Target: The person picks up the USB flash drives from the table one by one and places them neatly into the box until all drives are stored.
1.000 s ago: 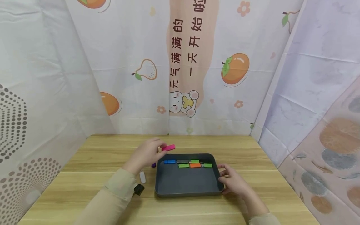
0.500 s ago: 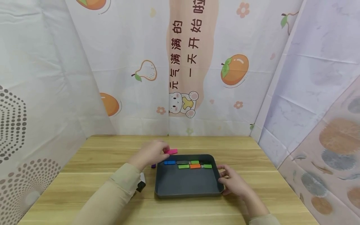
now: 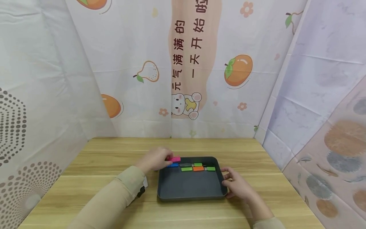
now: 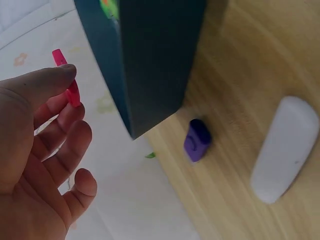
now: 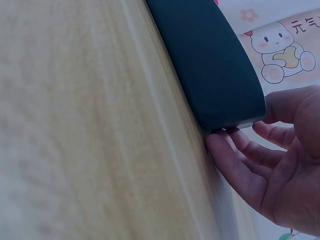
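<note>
My left hand (image 3: pixel 155 158) pinches a pink USB flash drive (image 3: pixel 175 159) between thumb and fingertips, at the far left corner of a dark grey tray (image 3: pixel 191 186). Just in front of it inside the tray, a blue flash drive (image 3: pixel 174 165) is partly covered by my fingers. Beside that lie a grey flash drive (image 3: pixel 185 165) and a green one (image 3: pixel 198 164). A second row holds a green, an orange (image 3: pixel 198 169) and another green drive (image 3: pixel 211 169). My right hand (image 3: pixel 236 184) grips the tray's right side, its bent fingers against the wall and rim.
Left of the tray, a purple flash drive (image 4: pixel 197 141) and a white rounded stick (image 4: pixel 285 150) lie on the wooden table (image 3: pixel 94 178). A printed curtain (image 3: pixel 137 105) hangs behind the table's far edge.
My left hand has moved slightly right and down with the pink flash drive, from beyond the tray to its far rim. The right hand and the tray stay in place.
</note>
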Demonstrator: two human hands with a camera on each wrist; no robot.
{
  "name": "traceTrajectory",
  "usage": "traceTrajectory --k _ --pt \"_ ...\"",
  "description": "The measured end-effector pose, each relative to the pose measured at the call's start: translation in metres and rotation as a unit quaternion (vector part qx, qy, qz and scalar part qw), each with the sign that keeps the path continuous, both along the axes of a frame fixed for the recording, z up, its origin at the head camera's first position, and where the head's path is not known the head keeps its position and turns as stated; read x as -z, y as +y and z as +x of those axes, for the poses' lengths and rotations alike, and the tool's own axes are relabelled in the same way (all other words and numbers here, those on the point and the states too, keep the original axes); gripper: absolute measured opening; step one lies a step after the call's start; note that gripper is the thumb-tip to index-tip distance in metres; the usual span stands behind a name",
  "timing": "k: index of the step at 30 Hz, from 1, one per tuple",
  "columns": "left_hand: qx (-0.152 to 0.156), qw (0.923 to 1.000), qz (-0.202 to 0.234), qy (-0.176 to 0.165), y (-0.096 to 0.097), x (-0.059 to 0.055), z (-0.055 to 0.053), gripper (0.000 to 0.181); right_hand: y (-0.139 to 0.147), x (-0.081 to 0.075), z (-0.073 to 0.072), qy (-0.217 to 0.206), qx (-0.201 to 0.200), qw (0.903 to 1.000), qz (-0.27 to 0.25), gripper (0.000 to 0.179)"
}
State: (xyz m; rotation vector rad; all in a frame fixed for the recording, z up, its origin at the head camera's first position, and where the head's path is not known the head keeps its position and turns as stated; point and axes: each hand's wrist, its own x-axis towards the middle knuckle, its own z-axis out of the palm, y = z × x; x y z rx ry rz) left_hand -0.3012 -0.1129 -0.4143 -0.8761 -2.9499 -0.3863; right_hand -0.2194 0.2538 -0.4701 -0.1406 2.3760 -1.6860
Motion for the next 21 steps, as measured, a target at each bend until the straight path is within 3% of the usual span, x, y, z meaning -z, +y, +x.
traceTrajectory --k 11,16,21 --pt "0.019 0.998 -0.057 0.021 0.002 0.017 -0.002 0.013 0.0 0.001 -0.001 0.0 0.003 1.0 0.003 0.051" --pt "0.028 0.9972 -0.06 0.035 0.001 0.023 -0.004 0.014 0.0 0.002 -0.001 0.003 0.0 1.0 0.002 0.051" --pt "0.033 0.9971 -0.064 0.026 0.002 0.026 -0.005 0.012 0.0 0.0 -0.001 0.004 -0.001 1.0 0.004 0.051"
